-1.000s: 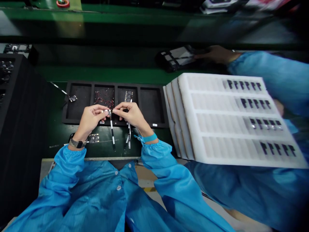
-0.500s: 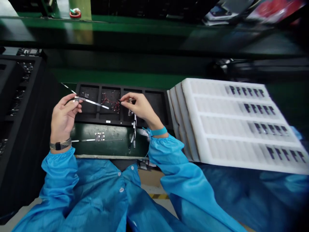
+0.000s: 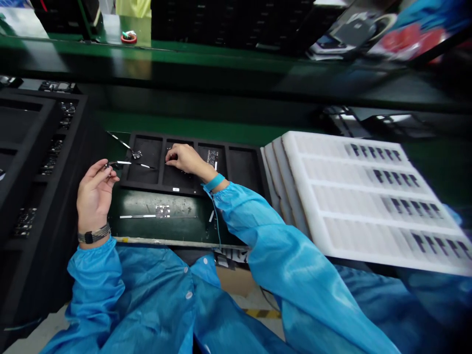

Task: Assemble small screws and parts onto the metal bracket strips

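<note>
My left hand [image 3: 94,189] pinches the end of a thin flat ribbon cable [image 3: 131,163] that reaches right over the black compartment tray [image 3: 243,169]. My right hand [image 3: 184,158] reaches into the tray's second compartment, fingers curled down on the small red-wired parts there; what they grip is hidden. A small circuit board with a strip [image 3: 162,212] lies on the green mat [image 3: 147,226] in front of the tray. Another small board [image 3: 212,157] sits in the third compartment.
A stack of white foam trays [image 3: 365,196] with rows of small black parts lies at the right. Black stacked trays [image 3: 33,162] stand at the left. A green conveyor [image 3: 184,54] runs behind, with a red tape roll [image 3: 130,37] on it.
My hands have parted: the left carried the ribbon cable out to the left, the right went forward into the tray's second compartment. The co-worker's hand at the back is gone.
</note>
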Action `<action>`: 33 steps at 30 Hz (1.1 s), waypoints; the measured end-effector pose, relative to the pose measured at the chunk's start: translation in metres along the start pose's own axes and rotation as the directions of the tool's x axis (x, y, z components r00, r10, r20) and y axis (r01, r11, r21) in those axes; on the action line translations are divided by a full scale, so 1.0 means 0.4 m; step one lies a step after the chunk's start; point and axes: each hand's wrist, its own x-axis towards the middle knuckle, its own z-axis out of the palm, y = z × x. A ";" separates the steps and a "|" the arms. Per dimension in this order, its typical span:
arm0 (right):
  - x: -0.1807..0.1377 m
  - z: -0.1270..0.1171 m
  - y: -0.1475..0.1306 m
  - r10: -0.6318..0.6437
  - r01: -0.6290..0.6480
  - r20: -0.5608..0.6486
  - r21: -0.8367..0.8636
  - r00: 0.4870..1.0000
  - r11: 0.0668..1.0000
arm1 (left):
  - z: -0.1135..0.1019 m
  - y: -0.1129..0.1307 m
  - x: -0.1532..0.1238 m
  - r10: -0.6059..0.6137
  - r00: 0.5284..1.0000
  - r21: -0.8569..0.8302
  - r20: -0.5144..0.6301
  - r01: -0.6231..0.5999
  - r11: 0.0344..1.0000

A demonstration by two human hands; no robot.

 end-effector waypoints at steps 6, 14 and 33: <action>-0.024 0.005 0.009 0.000 0.007 -0.104 0.065 0.995 0.998 | 0.001 -0.021 0.006 -0.028 1.000 -0.017 0.006 0.028 0.999; -0.013 0.012 0.004 -0.009 0.009 -0.018 0.017 1.000 1.000 | 0.041 -0.014 0.010 -0.036 0.999 -0.064 0.015 0.037 0.997; -0.128 -0.038 -0.021 0.102 0.044 -0.279 0.472 0.955 0.880 | 0.178 -0.028 0.020 0.046 0.981 0.048 0.187 -0.056 0.997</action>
